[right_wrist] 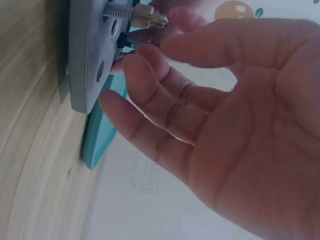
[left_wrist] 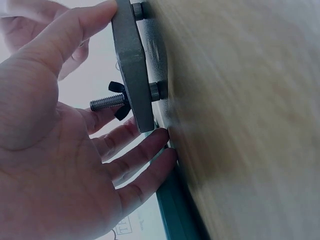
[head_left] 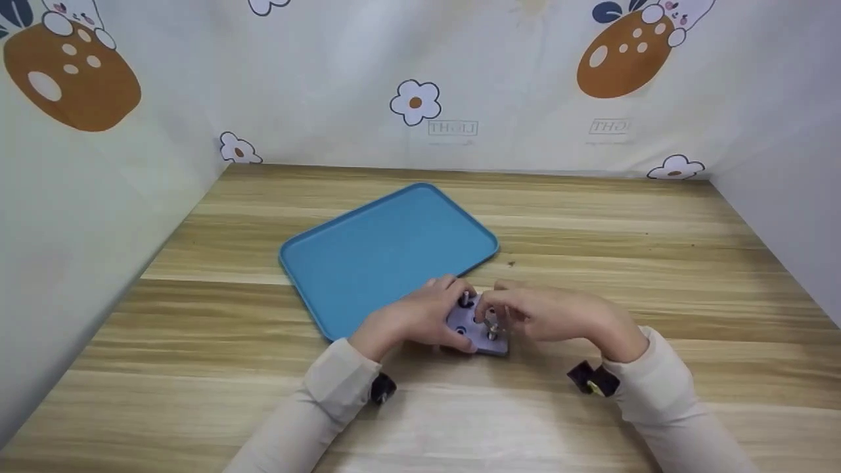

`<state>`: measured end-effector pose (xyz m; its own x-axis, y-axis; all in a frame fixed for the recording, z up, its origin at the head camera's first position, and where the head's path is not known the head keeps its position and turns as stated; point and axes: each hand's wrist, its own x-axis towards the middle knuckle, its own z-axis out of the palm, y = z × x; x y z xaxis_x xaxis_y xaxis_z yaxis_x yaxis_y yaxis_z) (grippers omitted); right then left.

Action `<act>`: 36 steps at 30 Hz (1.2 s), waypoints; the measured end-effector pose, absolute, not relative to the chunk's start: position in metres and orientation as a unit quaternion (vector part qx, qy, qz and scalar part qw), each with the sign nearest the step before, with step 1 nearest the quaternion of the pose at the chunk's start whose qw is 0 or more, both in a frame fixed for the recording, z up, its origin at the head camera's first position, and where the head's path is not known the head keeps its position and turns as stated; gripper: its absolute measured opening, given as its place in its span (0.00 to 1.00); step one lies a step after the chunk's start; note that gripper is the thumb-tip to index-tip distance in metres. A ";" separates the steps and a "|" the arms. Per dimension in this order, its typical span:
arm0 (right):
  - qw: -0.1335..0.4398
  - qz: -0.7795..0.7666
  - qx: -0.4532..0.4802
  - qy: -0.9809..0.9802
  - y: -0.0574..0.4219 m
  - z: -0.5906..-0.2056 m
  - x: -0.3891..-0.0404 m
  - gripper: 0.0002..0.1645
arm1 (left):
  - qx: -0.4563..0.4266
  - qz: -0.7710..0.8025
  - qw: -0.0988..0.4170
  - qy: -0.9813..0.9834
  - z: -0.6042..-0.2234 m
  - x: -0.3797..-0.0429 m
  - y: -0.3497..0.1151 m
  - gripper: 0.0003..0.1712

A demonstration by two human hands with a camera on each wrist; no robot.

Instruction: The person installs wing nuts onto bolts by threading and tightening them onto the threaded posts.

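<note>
A grey metal plate [head_left: 483, 343] with several holes lies close over the table, bolt heads [left_wrist: 155, 91] showing on its underside. My left hand [head_left: 424, 315] grips it, thumb on the near edge and fingers around the far side. One bolt carries a black wing nut [left_wrist: 119, 101] within the left hand's span. Another threaded bolt [right_wrist: 117, 11] bears a brass-coloured nut [right_wrist: 142, 16] near its end. Beside that nut is my right hand [head_left: 552, 312], fingers loosely bent over the plate, fingertips right by the bolt and nothing seen between thumb and fingers.
A blue tray [head_left: 387, 243] lies askew on the wood-grain table [head_left: 624, 243], its near right edge beside the plate and left hand. Patterned cloth walls [head_left: 512, 85] enclose the back and sides. Dark wrist-worn devices [head_left: 383, 389] sit beneath the cuffs.
</note>
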<state>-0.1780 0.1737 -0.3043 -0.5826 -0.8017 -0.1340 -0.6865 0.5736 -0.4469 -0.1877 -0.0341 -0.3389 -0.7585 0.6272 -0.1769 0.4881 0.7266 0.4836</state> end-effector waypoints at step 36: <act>0.181 -0.173 -0.397 0.883 0.172 -0.303 -0.177 0.21 | 0.298 0.210 0.169 0.916 -0.339 -0.187 -0.034 0.42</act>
